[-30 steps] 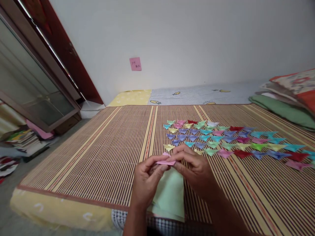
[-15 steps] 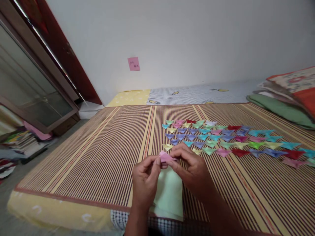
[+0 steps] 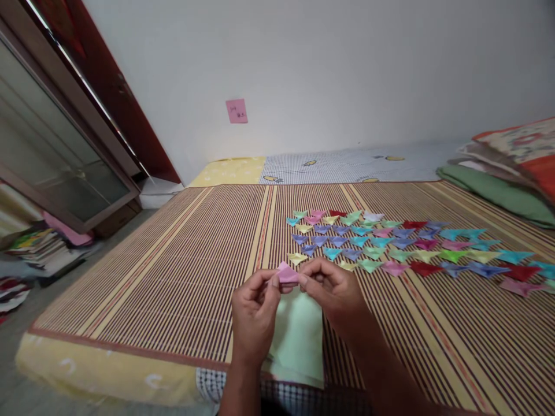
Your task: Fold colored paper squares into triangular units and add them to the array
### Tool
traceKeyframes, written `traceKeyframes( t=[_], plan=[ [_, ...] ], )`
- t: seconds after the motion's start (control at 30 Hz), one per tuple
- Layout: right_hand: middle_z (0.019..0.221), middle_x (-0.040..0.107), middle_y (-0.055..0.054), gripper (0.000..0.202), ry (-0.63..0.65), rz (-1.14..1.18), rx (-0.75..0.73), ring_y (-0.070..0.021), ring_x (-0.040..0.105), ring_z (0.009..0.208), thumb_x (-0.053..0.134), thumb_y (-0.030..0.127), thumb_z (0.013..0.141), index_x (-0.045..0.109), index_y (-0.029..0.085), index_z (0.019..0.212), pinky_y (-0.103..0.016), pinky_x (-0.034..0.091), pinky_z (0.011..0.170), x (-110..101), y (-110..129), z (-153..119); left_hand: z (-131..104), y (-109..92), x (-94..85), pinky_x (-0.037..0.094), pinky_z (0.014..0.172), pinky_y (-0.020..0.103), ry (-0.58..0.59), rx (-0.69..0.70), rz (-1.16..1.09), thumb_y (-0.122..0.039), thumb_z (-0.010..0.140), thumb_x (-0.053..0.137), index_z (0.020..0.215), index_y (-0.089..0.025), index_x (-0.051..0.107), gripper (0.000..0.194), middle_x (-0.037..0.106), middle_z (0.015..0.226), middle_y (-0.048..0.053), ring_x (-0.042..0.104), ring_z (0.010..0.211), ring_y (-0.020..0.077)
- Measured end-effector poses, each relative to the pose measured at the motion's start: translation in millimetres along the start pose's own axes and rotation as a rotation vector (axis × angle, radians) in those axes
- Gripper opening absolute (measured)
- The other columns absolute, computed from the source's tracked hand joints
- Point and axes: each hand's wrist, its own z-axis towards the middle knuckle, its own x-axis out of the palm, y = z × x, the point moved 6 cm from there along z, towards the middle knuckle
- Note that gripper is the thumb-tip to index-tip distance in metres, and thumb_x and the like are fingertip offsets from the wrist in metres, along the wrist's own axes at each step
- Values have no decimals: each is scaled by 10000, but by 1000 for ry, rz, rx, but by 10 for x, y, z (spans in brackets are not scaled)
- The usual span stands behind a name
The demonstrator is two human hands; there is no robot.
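Note:
A small pink folded paper (image 3: 287, 274) is pinched between both my hands, its pointed top facing away from me. My left hand (image 3: 255, 309) grips its left corner between thumb and fingers. On the right corner, my right hand (image 3: 336, 289) is closed in the same kind of pinch. Below the hands lies a pale green sheet (image 3: 299, 338), partly covered by them. Rows of small folded paper boats (image 3: 375, 252) in many colours spread over the striped mat (image 3: 173, 277), beyond my hands and off to the right.
A pile of folded cloths and a cushion (image 3: 520, 156) sits at the far right. Patterned bedding (image 3: 338, 164) shows along the white wall, where a pink note (image 3: 236, 111) is stuck. Down on the floor at left are stacked books (image 3: 39, 248) beside a glass-fronted cabinet (image 3: 65, 150).
The pink paper has turned a little and shifted slightly left, showing more of its face. My right fingers have moved toward its right corner. The view has shifted slightly.

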Motion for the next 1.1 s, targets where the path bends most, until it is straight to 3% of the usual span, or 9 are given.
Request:
traceKeyframes(
  t=[0.13, 0.43, 0.67, 0.77, 0.83, 0.97, 1.1],
  plan=[
    [701, 599, 16, 207, -12, -41, 11, -143, 534, 641, 719, 321, 880, 625, 200, 740, -275, 424, 592, 0, 1, -7, -12, -3, 29, 578, 717, 220, 34, 2, 25, -309, 974, 654, 933, -177, 755, 172, 776, 820, 27, 737, 756, 154],
    [757, 626, -10, 203, -84, -279, -193, -172, 597, 736, 658, 212, 899, 596, 203, 705, -305, 443, 659, 30, 203, -30, -22, -52, 65, 583, 729, 228, -8, 13, -8, -311, 971, 666, 859, -182, 664, 171, 708, 804, 5, 724, 770, 147],
    [731, 580, 22, 171, -89, -363, -250, -147, 516, 655, 674, 192, 892, 589, 214, 745, -296, 422, 618, 33, 226, -47, -28, -53, 70, 587, 661, 232, -8, 6, 7, -313, 966, 653, 802, -184, 612, 212, 661, 737, -10, 700, 684, 144],
    [794, 625, 17, 46, -83, -383, -282, -158, 562, 703, 691, 185, 893, 667, 224, 892, -300, 448, 644, 36, 247, -53, -23, -61, 97, 565, 618, 210, 2, 6, 7, -301, 964, 647, 802, -189, 611, 200, 654, 716, -16, 687, 656, 133],
    [859, 658, 4, 70, -74, -372, -314, -172, 613, 780, 690, 179, 904, 687, 236, 943, -307, 474, 677, 39, 266, -56, -22, -70, 115, 561, 612, 205, 5, 12, 4, -299, 965, 642, 806, -193, 614, 192, 653, 709, -19, 683, 647, 129],
    [985, 689, -28, 112, -89, -362, -379, -203, 660, 945, 681, 162, 914, 694, 243, 990, -340, 518, 783, 31, 315, -63, -29, -76, 135, 564, 617, 206, 2, 10, 5, -302, 957, 648, 809, -196, 622, 184, 658, 710, -21, 671, 627, 122],
    [960, 688, -21, 83, -41, -327, -387, -193, 664, 953, 673, 156, 924, 687, 235, 943, -341, 521, 827, 42, 327, -51, -43, -84, 156, 541, 608, 196, 20, 20, 21, -277, 955, 645, 795, -196, 616, 182, 653, 713, -21, 657, 636, 118]
  ],
)
